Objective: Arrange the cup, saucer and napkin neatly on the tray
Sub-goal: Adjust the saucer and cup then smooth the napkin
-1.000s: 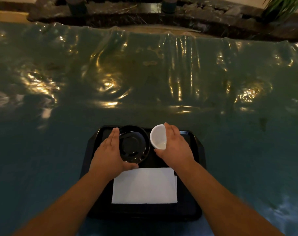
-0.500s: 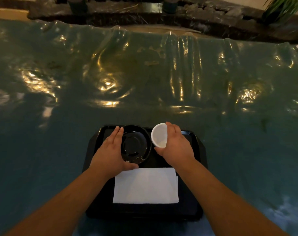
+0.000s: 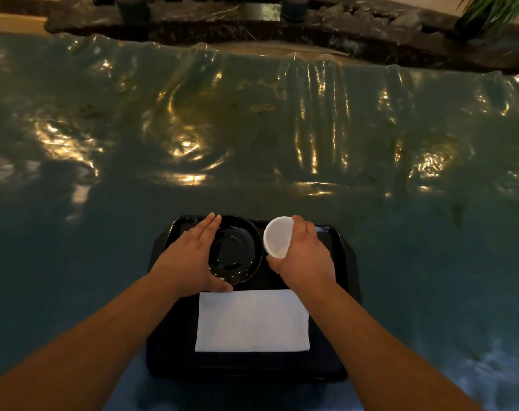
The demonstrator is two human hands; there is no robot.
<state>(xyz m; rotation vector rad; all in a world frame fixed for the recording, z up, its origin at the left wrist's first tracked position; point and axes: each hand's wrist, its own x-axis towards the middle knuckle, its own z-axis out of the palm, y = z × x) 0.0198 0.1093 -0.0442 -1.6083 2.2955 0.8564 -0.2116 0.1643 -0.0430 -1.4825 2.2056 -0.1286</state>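
A black tray (image 3: 344,262) lies on the table close to me. On its far half sits a black saucer (image 3: 233,250), and my left hand (image 3: 190,259) cups the saucer's left edge with the thumb at its near rim. To the right of the saucer, a white cup (image 3: 277,237) is tilted with its mouth toward the saucer, held from the right by my right hand (image 3: 304,256). A white folded napkin (image 3: 252,320) lies flat on the near half of the tray, below both hands.
The table (image 3: 252,129) is covered by a wrinkled, shiny teal plastic sheet. Beyond its far edge runs a dark stone ledge (image 3: 252,22), with a plant (image 3: 489,10) at the far right.
The cup has tipped further onto its side in my right hand and sits slightly closer to the saucer. My left hand has stayed on the saucer's edge.
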